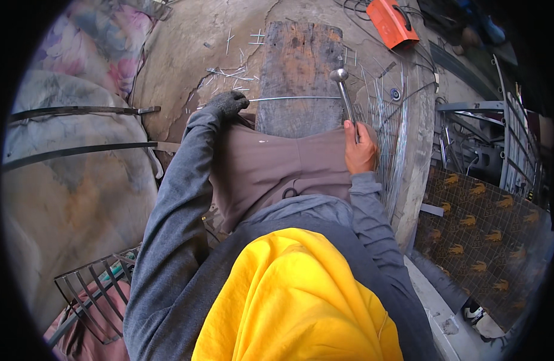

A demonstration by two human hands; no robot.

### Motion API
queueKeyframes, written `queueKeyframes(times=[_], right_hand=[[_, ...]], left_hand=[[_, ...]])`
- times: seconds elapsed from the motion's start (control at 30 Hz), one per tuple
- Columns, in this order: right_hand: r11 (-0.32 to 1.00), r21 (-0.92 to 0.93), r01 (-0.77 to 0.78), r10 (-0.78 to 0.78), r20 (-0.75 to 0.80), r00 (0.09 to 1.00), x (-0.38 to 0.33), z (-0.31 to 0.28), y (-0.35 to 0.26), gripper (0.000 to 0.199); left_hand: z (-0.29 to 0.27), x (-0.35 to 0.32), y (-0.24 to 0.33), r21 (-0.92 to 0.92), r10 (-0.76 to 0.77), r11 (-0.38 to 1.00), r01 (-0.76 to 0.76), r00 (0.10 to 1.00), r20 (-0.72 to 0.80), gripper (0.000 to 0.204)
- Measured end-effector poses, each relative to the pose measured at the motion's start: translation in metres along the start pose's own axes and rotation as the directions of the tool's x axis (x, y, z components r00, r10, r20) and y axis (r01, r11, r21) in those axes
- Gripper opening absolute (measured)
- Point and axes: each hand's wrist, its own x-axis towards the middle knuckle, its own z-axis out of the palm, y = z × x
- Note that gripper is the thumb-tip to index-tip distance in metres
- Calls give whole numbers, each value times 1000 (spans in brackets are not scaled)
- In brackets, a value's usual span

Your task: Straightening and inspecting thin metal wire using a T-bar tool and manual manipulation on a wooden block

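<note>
My left hand [230, 104], in a dark grey glove, is closed round the left end of a thin metal rod [298, 97]. The rod runs across a worn wooden board [301, 60], whose surface is scuffed and stained. On the right, my bare right hand [361, 147] grips the lower handle of a metal hammer [346, 99]. The hammer's rounded, shiny head points away from me, just past the board's right edge and close to the rod's far end. My fingertips inside the glove are partly hidden.
Short cut rods [232, 74] lie scattered left of the board. A bundle of long thin rods [390, 132] lies at the right. Beyond are an orange metal case [392, 24] and cables. Metal frames and a patterned panel [475, 240] stand right; cloth-covered things [78, 180] are left.
</note>
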Motion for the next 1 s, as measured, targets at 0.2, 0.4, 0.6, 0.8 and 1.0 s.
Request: queueKeyframes(times=[0.2, 0.4, 0.6, 0.8, 1.0], right_hand=[[982, -146, -124, 155, 225, 962, 6, 18, 23, 46], [973, -211, -95, 149, 260, 954, 11, 18, 36, 48], [989, -89, -120, 134, 175, 975, 9, 3, 6, 48], [998, -55, -13, 12, -21, 1000, 9, 15, 19, 47], [976, -189, -104, 138, 176, 975, 18, 18, 31, 48]], left_hand=[[6, -2, -8, -181, -119, 977, 114, 993, -16, 45], [3, 13, -13, -375, -86, 921, 109, 993, 77, 42], [26, 26, -47, -313, -69, 950, 21, 987, -143, 41], [10, 27, -33, -420, -127, 898, 128, 991, 32, 41], [7, 27, -36, -249, -36, 968, 34, 999, -4, 42]])
